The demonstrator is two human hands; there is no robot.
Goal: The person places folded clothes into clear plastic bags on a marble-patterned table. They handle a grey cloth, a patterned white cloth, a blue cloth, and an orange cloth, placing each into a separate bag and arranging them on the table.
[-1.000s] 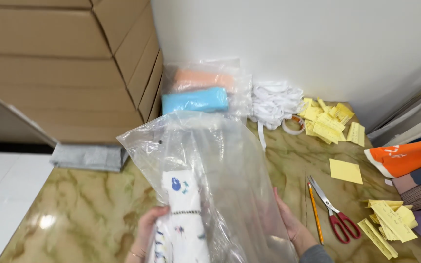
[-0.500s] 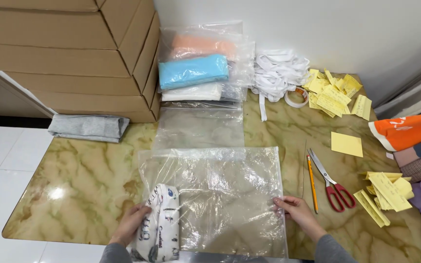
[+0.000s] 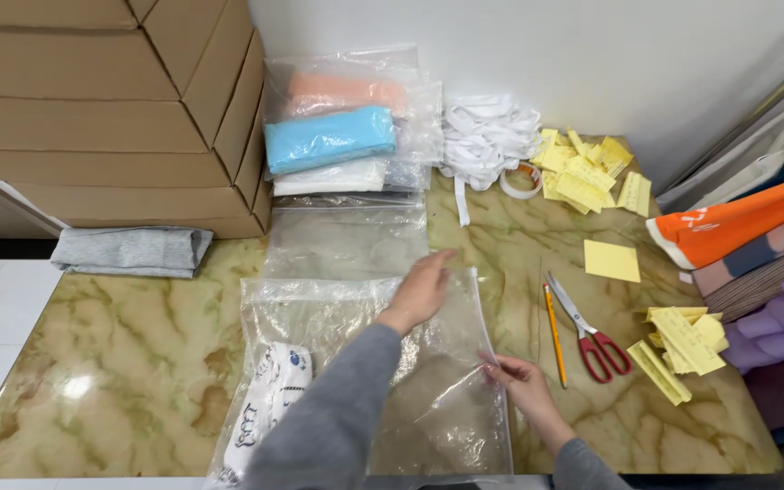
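Observation:
A large clear plastic bag (image 3: 356,354) lies flat on the marble table (image 3: 129,363). A folded white cloth with blue and dark prints (image 3: 269,408) sits inside it at the left end. My left hand (image 3: 421,292), in a grey sleeve, reaches across the bag and rests flat with spread fingers near its far right corner. My right hand (image 3: 521,383) pinches the bag's right edge between thumb and fingers.
Cardboard boxes (image 3: 93,109) and a folded grey cloth (image 3: 133,249) stand at the left. Bagged orange, blue and white cloths (image 3: 333,136), more empty bags (image 3: 347,238), white straps (image 3: 487,136), a tape roll (image 3: 521,181), yellow slips (image 3: 583,172), a pencil (image 3: 553,331), red-handled scissors (image 3: 592,336) and folded clothes (image 3: 755,245) lie around.
The bag, held upright a second ago, now lies flat. My left hand has left the printed cloth's end and moved across to the bag's far right corner. My right hand stays at the right edge.

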